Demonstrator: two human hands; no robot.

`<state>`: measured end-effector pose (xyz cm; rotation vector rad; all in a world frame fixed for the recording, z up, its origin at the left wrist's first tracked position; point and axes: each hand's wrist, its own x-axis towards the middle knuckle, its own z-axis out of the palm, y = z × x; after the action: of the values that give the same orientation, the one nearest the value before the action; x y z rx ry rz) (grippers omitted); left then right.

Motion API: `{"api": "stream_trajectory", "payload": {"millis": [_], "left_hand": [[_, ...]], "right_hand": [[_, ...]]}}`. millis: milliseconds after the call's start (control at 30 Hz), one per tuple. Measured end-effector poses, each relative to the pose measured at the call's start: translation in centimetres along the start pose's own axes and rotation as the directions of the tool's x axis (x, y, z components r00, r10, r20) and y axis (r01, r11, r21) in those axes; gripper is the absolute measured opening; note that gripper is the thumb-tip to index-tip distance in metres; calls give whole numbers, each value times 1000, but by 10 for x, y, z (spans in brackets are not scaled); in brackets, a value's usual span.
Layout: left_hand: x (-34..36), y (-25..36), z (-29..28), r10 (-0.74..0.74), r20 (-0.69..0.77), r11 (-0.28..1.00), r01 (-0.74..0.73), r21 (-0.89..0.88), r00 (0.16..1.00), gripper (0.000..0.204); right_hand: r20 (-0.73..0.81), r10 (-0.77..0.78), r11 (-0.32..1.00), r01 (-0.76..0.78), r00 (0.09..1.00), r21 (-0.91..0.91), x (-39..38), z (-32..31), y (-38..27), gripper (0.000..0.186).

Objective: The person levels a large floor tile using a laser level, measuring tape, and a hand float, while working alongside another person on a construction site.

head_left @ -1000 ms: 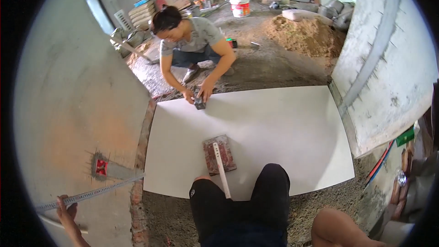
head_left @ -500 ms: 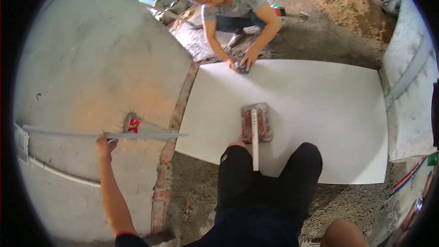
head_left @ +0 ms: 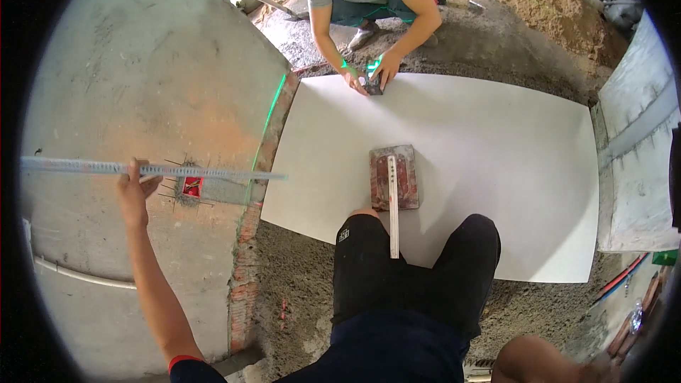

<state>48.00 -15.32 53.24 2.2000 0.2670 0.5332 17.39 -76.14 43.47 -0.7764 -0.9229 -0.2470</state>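
My left hand (head_left: 135, 191) is raised against the grey wall on the left, its fingers closed round a long, thin steel ruler (head_left: 170, 169) with fine markings. Level across the wall, the ruler's right end reaches over the edge of a large white slab (head_left: 489, 170). Just below it, by my hand, a red electrical box (head_left: 191, 186) is set in the wall. Bare skin of a limb (head_left: 528, 362) shows at the lower right, but my right hand does not show clearly. A reddish, worn square block with a pale wooden handle (head_left: 394, 220) lies on the slab before my knees.
Across the slab a co-worker (head_left: 369, 0) squats, both hands on a small dark device (head_left: 374, 85) at its far edge. Behind lies a sand heap (head_left: 560, 14). A green light line (head_left: 273, 110) runs along the wall edge. Rough mortar (head_left: 291, 276) borders the slab.
The ruler and my left hand have moved up and to the left along the wall. A green light line now shows on the wall edge and green light on the co-worker's hands. My view has shifted slightly.
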Motion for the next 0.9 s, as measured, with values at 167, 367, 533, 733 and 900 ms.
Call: {"api": "stream_trajectory", "payload": {"millis": [167,367,533,733,900], "left_hand": [[-42,91,39,229,77,972,-224,-72,970,47],[-80,129,50,437,178,863,-355,-360,881,48],[-118,169,87,642,435,739,-359,-570,631,47],[-213,275,213,814,506,532,-16,-847,285,26],[-237,319,255,968,-100,-220,-591,-776,-229,33]], "right_hand": [[-770,204,858,-489,604,-155,-59,-64,91,29],[-997,-68,-286,-958,31,-10,-330,-103,79,61],[-952,-210,49,-970,221,-237,-186,-34,79,53],[-651,-97,-241,-652,753,-718,23,23,53,60],[-606,-197,-484,-613,771,-624,48,21,23,16]]}}
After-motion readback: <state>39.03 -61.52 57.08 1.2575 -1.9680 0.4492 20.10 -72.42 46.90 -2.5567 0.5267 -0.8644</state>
